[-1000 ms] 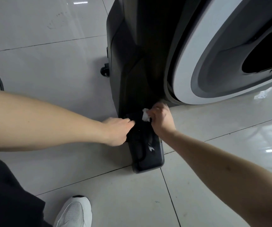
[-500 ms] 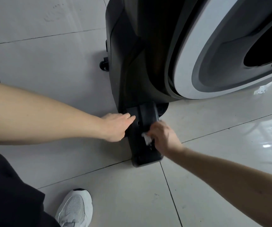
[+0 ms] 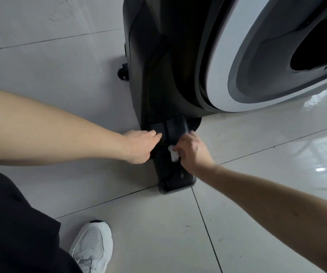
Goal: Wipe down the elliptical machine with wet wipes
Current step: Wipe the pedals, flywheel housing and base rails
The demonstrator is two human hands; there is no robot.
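Because the glossy pale grey tiled floor (image 3: 139, 223) looks slick, drips from wiping could make the person's footing slide. Above it rises the elliptical machine (image 3: 158, 66), a smooth black plastic housing beside a round white-and-grey flywheel disc (image 3: 217, 66). Its rounded, matt black stabiliser foot (image 3: 176, 178) juts toward the camera. The left hand (image 3: 139, 146) rests on the foot's left edge, fingers straight and close together. The right hand (image 3: 192, 150) curls its fingers round a crumpled white wet wipe (image 3: 173, 153), pressed on the foot's top. Bunched so small, the wipe may slip out or miss the edges.
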